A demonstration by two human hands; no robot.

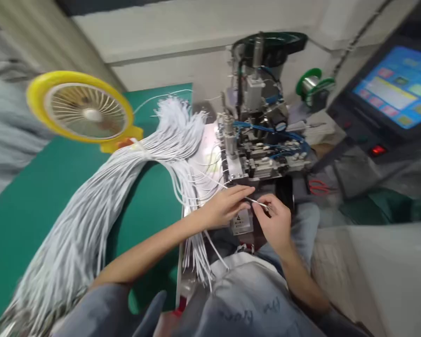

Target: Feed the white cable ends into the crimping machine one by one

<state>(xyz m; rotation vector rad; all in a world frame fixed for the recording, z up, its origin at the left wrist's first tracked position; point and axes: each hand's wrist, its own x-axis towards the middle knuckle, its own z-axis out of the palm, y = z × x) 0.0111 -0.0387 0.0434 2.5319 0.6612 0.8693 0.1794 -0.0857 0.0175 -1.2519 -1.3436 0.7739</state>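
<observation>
A thin white cable (pixel 253 201) runs between my two hands, just in front of a small bench machine (pixel 259 154). My right hand (pixel 275 222) pinches the cable close to its end. The fingers of my left hand (pixel 228 205) are closed round the same cable a little further left. On the table to my left lies a large bundle of white cables (pixel 101 187), tied near its far end. Several loose cables (pixel 198 248) hang over the table edge beside my left forearm. The very tip of the cable at my right fingers is blurred.
A yellow fan (pixel 87 112) stands on the green table (pixel 143 201) at the left. Right of the machine are a green wire spool (pixel 310 84), a control box with a lit screen (pixel 396 89) and red-handled scissors (pixel 318 187). A small white box (pixel 242 223) sits below my hands.
</observation>
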